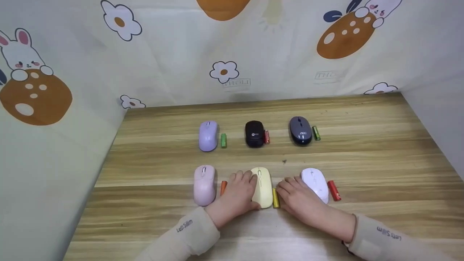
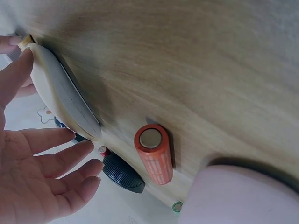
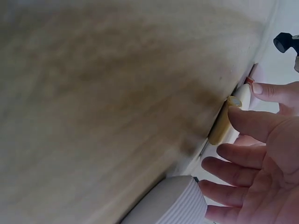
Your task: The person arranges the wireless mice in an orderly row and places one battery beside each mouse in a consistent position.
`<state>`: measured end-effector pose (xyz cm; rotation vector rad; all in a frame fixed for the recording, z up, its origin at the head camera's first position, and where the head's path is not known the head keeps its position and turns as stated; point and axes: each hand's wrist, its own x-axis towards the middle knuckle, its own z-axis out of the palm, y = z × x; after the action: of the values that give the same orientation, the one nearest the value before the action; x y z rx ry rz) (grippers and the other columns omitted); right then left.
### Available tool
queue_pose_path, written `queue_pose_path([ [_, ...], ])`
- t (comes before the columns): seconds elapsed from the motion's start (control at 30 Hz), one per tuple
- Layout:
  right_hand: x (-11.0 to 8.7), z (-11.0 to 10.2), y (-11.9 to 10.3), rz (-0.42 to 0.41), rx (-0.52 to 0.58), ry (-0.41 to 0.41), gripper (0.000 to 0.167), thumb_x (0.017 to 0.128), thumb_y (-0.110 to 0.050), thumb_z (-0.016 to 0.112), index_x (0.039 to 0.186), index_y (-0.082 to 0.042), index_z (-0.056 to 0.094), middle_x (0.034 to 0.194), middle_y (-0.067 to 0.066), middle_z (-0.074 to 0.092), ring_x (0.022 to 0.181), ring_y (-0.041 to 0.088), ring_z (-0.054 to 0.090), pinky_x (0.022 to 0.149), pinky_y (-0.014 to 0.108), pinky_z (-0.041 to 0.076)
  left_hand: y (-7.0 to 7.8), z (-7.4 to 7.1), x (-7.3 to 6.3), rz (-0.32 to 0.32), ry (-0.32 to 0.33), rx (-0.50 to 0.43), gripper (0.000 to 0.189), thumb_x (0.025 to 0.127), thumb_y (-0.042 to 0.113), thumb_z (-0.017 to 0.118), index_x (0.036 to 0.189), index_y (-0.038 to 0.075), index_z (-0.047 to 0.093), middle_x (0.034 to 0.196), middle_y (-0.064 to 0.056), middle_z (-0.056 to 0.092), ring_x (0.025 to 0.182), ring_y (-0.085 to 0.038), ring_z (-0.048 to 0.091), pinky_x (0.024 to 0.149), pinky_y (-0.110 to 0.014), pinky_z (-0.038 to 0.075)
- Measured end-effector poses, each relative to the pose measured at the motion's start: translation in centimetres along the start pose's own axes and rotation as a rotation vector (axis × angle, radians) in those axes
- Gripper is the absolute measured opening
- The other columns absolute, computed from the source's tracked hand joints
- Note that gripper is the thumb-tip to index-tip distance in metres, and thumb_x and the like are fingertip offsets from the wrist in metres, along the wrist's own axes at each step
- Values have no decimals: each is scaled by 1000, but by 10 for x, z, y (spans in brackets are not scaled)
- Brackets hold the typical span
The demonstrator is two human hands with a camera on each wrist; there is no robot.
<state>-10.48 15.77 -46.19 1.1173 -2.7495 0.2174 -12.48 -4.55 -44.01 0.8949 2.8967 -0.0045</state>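
My left hand (image 1: 235,192) lies along the left side of a pale yellow computer mouse (image 1: 264,188), its thumb at the near end. In the left wrist view the fingers (image 2: 60,161) are spread and fairly straight beside the mouse. A yellow battery (image 1: 276,198) rests just right of that mouse. Next to the battery is my right hand (image 1: 302,199), partly covering a white mouse (image 1: 316,183). The right wrist view has the right thumb overlapping one battery end, with the other fingers (image 3: 231,172) loosely extended; firm contact is unclear.
A pink mouse (image 1: 204,185) and an orange battery (image 2: 156,156) are on the left. A red battery (image 1: 334,190) lies at right. Behind are purple (image 1: 208,136), black (image 1: 254,134) and dark grey (image 1: 300,131) mice, each beside a battery. A patterned curtain (image 1: 174,54) backs the wooden table (image 1: 145,224).
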Motion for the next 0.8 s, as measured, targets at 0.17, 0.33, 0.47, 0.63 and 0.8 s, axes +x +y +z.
queue_pose_path([
  [0.17, 3, 0, -4, 12, 9, -20, 46, 73, -24, 73, 109, 1, 61, 109, 13, 60, 105, 35, 54, 92, 51, 41, -1, 1, 0, 4, 9, 6, 80, 70, 51, 71, 127, -1, 50, 121, -12, 51, 101, -25, 45, 83, -35, 37],
  [0.33, 4, 1, -6, 19, 27, -40, 43, 72, -24, 73, 106, 0, 62, 107, 12, 61, 103, 32, 55, 90, 52, 42, -1, 0, -1, 14, 13, 15, 80, 70, 51, 71, 126, -1, 50, 121, -12, 51, 102, -25, 46, 84, -36, 38],
  [0.47, 5, 2, -7, 56, 71, -60, 41, 72, -27, 74, 101, -2, 61, 104, 12, 61, 101, 28, 56, 89, 53, 41, 0, 0, 0, 15, 9, 19, 79, 70, 51, 71, 126, -1, 50, 120, -12, 52, 102, -24, 46, 84, -35, 38],
  [0.63, 7, 4, -9, 64, 61, -40, 31, 71, -27, 75, 86, -8, 56, 100, 11, 61, 96, 26, 57, 86, 49, 43, 0, 0, 0, 15, 3, 34, 79, 70, 51, 70, 126, -1, 50, 119, -11, 52, 100, -23, 45, 83, -35, 37],
  [0.8, 10, 5, -9, 79, 11, -1, 31, 69, -23, 76, 84, -7, 54, 89, 8, 60, 84, 26, 57, 77, 44, 44, -1, 0, 0, 14, -4, 29, 78, 70, 51, 71, 126, -1, 50, 118, -11, 52, 99, -23, 46, 83, -35, 37],
])
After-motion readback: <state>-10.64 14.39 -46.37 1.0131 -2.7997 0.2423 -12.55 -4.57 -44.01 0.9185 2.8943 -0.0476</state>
